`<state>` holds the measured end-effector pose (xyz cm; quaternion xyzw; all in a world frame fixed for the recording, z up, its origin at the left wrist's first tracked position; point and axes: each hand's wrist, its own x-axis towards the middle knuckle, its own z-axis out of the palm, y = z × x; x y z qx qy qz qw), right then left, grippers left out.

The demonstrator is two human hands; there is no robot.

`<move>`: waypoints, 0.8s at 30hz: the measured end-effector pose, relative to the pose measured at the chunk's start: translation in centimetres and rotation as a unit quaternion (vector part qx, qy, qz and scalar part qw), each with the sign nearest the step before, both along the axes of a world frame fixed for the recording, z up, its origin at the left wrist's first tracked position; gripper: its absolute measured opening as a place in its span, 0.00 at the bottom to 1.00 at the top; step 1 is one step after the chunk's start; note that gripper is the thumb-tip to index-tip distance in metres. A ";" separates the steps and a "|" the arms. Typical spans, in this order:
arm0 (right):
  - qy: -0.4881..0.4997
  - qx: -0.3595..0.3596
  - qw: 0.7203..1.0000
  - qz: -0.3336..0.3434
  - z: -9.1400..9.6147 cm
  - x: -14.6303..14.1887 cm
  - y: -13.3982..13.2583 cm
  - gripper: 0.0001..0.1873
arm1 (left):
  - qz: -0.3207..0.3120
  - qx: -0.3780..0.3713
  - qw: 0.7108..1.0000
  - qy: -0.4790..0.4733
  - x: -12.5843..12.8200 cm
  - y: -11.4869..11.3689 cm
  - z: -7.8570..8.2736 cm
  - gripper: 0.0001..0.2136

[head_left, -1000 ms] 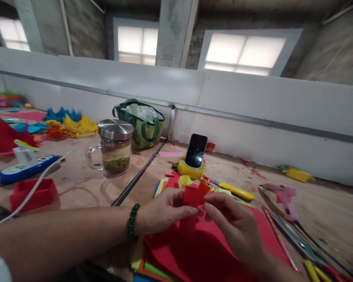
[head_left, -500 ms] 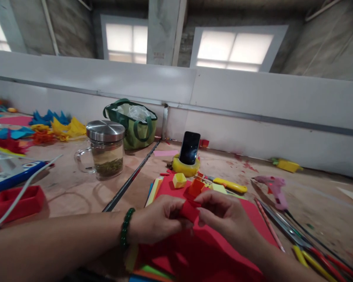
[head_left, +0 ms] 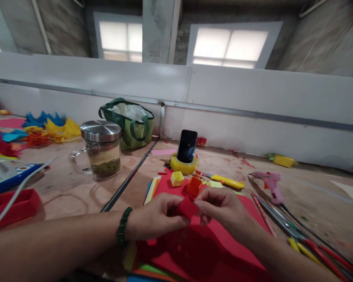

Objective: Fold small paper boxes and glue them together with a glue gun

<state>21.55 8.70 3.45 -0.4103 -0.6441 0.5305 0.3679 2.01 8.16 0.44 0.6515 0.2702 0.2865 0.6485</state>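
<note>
Pinching a red paper fold (head_left: 187, 206), left hand (head_left: 155, 217) and right hand (head_left: 223, 205) meet — orange box (head_left: 194, 185), phone (head_left: 187, 145) beyond.

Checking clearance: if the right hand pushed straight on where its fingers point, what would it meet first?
The right hand touches the folded red paper piece; beyond it, probably the left hand.

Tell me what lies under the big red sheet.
Coloured sheets: their edges stick out at its left and near sides. The red sheet covers the rest, so their number cannot be seen.
</note>
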 end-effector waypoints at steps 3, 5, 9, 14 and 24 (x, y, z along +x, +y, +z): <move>0.015 -0.021 1.000 -0.004 0.1 0.0 0.1 0.21 | -0.006 -0.051 0.999 -0.015 -0.1 0.3 -0.1 0.14; 0.013 -0.027 0.999 -0.014 0.2 -0.2 0.1 0.22 | -0.005 -0.075 0.997 -0.018 -0.2 0.4 -0.1 0.17; -0.001 -0.011 0.999 -0.034 0.3 -0.4 0.0 0.23 | -0.005 -0.110 0.994 -0.020 -0.3 0.5 -0.1 0.20; -0.007 -0.035 0.999 -0.024 0.3 -0.2 0.3 0.22 | 0.004 -0.121 0.993 -0.012 -0.5 0.5 -0.2 0.18; 0.021 -0.087 0.996 -0.003 0.2 0.3 0.6 0.10 | 0.018 -0.128 0.991 -0.040 -0.6 0.9 -0.9 0.15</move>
